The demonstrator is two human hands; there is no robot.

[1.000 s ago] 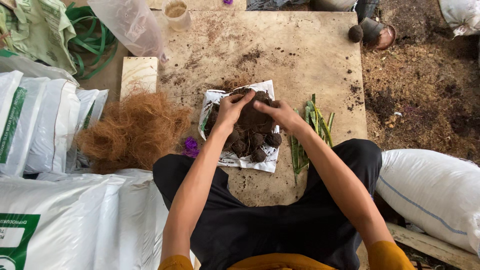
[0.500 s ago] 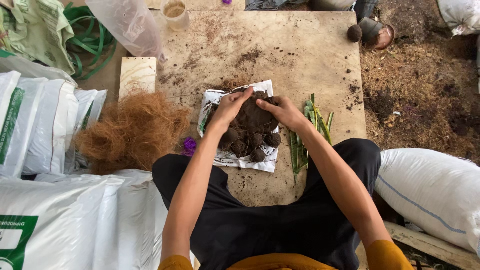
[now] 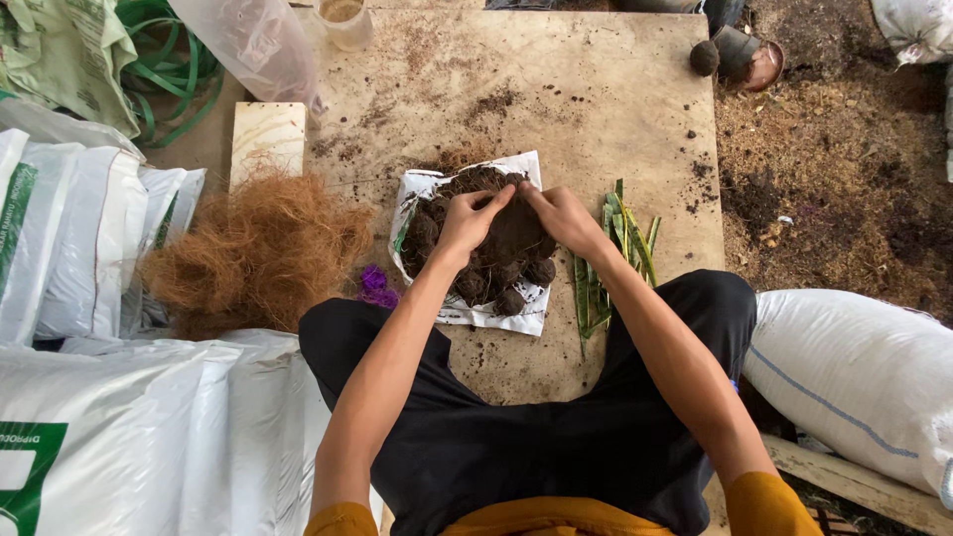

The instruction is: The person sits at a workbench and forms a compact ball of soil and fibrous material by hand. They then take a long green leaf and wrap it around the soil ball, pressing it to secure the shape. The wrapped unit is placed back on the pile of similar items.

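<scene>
A heap of dark soil lumps (image 3: 496, 263) lies on a white plastic sheet (image 3: 476, 313) on a wooden board (image 3: 556, 89). My left hand (image 3: 469, 220) and my right hand (image 3: 562, 218) meet over the far side of the heap. Both have fingers curled into the soil, pinching at a large dark clump (image 3: 516, 230) between them. Several round soil balls sit at the near edge of the sheet.
A pile of brown coconut fibre (image 3: 253, 253) lies left of the sheet. Green leaf strips (image 3: 615, 248) lie to the right, a purple scrap (image 3: 375, 286) near my knee. White sacks (image 3: 89, 238) stand at left and right (image 3: 854, 377). A plastic cup (image 3: 345, 20) and small pots (image 3: 740, 55) sit far back.
Both hands stay on the soil heap; the fingers have shifted slightly toward each other at its far side.
</scene>
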